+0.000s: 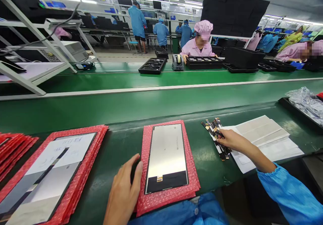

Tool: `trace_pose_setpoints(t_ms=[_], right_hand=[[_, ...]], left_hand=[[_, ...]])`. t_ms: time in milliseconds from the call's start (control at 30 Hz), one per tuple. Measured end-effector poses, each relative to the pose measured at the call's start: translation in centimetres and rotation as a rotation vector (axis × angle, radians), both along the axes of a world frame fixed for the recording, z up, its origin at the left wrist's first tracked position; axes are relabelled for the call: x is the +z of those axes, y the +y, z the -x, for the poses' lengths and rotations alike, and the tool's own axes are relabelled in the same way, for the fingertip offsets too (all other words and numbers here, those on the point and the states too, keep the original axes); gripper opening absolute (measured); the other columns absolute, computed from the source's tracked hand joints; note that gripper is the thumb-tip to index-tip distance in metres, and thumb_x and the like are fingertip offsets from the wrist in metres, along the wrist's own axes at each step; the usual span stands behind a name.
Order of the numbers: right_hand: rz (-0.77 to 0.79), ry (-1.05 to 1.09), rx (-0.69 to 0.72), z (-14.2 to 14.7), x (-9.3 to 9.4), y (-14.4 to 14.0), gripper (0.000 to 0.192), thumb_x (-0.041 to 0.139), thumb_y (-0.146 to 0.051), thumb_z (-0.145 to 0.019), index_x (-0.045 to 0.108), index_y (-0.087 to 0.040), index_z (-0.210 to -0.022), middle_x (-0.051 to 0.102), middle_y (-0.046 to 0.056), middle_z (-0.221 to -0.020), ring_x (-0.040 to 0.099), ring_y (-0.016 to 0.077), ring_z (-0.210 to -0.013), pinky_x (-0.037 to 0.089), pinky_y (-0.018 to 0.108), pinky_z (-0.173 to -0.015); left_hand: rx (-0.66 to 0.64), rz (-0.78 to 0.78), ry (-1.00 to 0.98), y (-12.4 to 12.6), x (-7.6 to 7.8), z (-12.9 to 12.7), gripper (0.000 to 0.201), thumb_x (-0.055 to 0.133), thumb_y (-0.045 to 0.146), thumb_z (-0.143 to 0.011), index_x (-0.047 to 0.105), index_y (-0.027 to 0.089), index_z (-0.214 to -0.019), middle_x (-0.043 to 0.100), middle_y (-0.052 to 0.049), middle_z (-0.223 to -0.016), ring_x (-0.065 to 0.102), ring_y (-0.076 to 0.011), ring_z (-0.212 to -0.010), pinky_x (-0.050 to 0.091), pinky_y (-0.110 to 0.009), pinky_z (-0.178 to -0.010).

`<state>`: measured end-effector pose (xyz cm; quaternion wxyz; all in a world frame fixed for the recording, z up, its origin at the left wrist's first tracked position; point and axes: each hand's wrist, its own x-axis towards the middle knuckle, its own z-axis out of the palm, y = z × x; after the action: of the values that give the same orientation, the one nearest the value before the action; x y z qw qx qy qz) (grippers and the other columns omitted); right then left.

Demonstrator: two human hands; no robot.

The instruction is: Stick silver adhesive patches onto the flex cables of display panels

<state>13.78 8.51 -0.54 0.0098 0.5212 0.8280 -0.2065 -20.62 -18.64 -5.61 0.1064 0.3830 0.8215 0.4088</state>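
A display panel (167, 157) lies face down on a red bubble-wrap pad (191, 184) on the green bench in front of me. My left hand (124, 191) rests flat beside the pad's left edge, fingers together, touching the wrap. My right hand (230, 140) reaches to the right and pinches at a fanned bunch of dark flex cables (214, 127) lying on white paper sheets (264, 140).
At the left a stack of red pads carries another panel (47, 178). A black tray with plastic bags (305, 105) sits at the right. Beyond the green conveyor (151, 93), a seated person in pink works at black trays (204, 62); people in blue stand farther back.
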Motion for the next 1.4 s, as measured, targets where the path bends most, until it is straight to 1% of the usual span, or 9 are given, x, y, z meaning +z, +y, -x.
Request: trace_pose_setpoints(t_ms=[100,233,367,567,733,833,967,1167,1400], right_hand=[[0.093,0.061,0.003,-0.3,0.3,0.6,0.023,0.072,-0.04,-0.074,0.063,-0.021,-0.066,0.071,-0.001,-0.062,0.056,0.0124,-0.052,0.034,0.022,-0.048],[0.187,0.156,-0.032,-1.1,0.6,1.0,0.033,0.069,-0.054,-0.069,0.063,-0.022,-0.061,0.065,-0.002,-0.058,0.054,0.0118,-0.049,0.037,0.023,-0.044],[0.237,0.216,-0.127,-2.5,0.7,1.7,0.046,0.064,-0.072,-0.058,0.064,-0.026,-0.063,0.048,-0.006,-0.043,0.031,0.0065,-0.028,0.02,0.023,-0.03],[0.044,0.596,-0.251,-3.6,-0.2,2.5,0.035,0.066,-0.066,-0.072,0.068,-0.032,-0.075,0.072,0.008,-0.074,0.04,0.0043,-0.028,0.024,0.028,-0.032],[0.368,0.76,-0.24,0.7,-1.3,-0.2,0.029,0.071,-0.059,-0.072,0.062,-0.032,-0.077,0.074,0.008,-0.07,0.035,0.0032,-0.02,0.018,0.025,-0.027],[0.556,0.719,-0.168,4.4,-1.9,-2.8,0.034,0.072,-0.06,-0.07,0.054,-0.03,-0.073,0.077,0.004,-0.075,0.035,0.0033,-0.018,0.028,0.023,-0.021],[0.781,0.656,-0.016,8.6,-2.0,-5.9,0.036,0.071,-0.06,-0.073,0.057,-0.027,-0.077,0.079,0.003,-0.08,0.046,0.0058,-0.02,0.04,0.023,-0.021],[0.961,0.61,0.206,13.4,-0.7,-9.1,0.034,0.071,-0.055,-0.081,0.063,-0.021,-0.082,0.079,0.002,-0.073,0.063,0.0109,-0.027,0.047,0.02,-0.027],[0.955,0.535,0.3,16.6,-0.8,-10.8,0.032,0.068,-0.051,-0.085,0.063,-0.019,-0.084,0.076,-0.002,-0.075,0.059,0.0057,-0.029,0.048,0.016,-0.026]], left_hand=[[-0.008,-0.018,0.024,-2.4,-1.5,-2.5,0.047,0.043,0.06,-0.08,0.042,0.065,-0.126,0.059,0.02,-0.133,0.051,-0.0354,-0.133,0.038,-0.057,-0.116],[-0.02,-0.021,-0.109,-4.0,-2.7,-4.0,0.051,0.048,0.062,-0.08,0.035,0.068,-0.129,0.048,0.026,-0.142,0.026,-0.0307,-0.15,0.025,-0.051,-0.126],[-0.106,-0.098,-0.32,-4.2,-2.6,-4.4,0.042,0.051,0.059,-0.085,0.044,0.063,-0.127,0.043,0.026,-0.145,0.005,-0.0292,-0.155,0.015,-0.056,-0.128],[-0.061,-0.235,-0.389,-3.9,-1.3,-5.3,0.036,0.061,0.05,-0.086,0.057,0.055,-0.121,0.053,0.017,-0.14,0.021,-0.035,-0.152,0.019,-0.06,-0.127],[-0.136,-0.241,-0.367,-3.8,-0.1,-6.1,0.022,0.063,0.045,-0.087,0.067,0.053,-0.107,0.058,0.012,-0.135,0.025,-0.0344,-0.15,0.021,-0.058,-0.126],[-0.24,-0.187,-0.321,-3.3,0.4,-6.4,0.019,0.059,0.043,-0.091,0.066,0.054,-0.105,0.056,0.014,-0.136,0.029,-0.0317,-0.149,0.023,-0.055,-0.126],[-0.291,-0.159,-0.398,-2.8,0.5,-6.6,0.02,0.059,0.046,-0.091,0.065,0.054,-0.108,0.055,0.014,-0.137,0.023,-0.0301,-0.151,0.018,-0.054,-0.127],[-0.292,-0.071,-0.525,-3.0,0.1,-6.7,0.02,0.06,0.05,-0.088,0.065,0.053,-0.108,0.052,0.017,-0.139,0.013,-0.0286,-0.154,0.012,-0.054,-0.128],[-0.206,-0.012,-0.657,-4.5,-0.3,-5.7,0.049,0.074,0.047,-0.078,0.057,0.053,-0.123,0.047,0.02,-0.144,0.006,-0.0321,-0.154,0.039,-0.065,-0.116]])
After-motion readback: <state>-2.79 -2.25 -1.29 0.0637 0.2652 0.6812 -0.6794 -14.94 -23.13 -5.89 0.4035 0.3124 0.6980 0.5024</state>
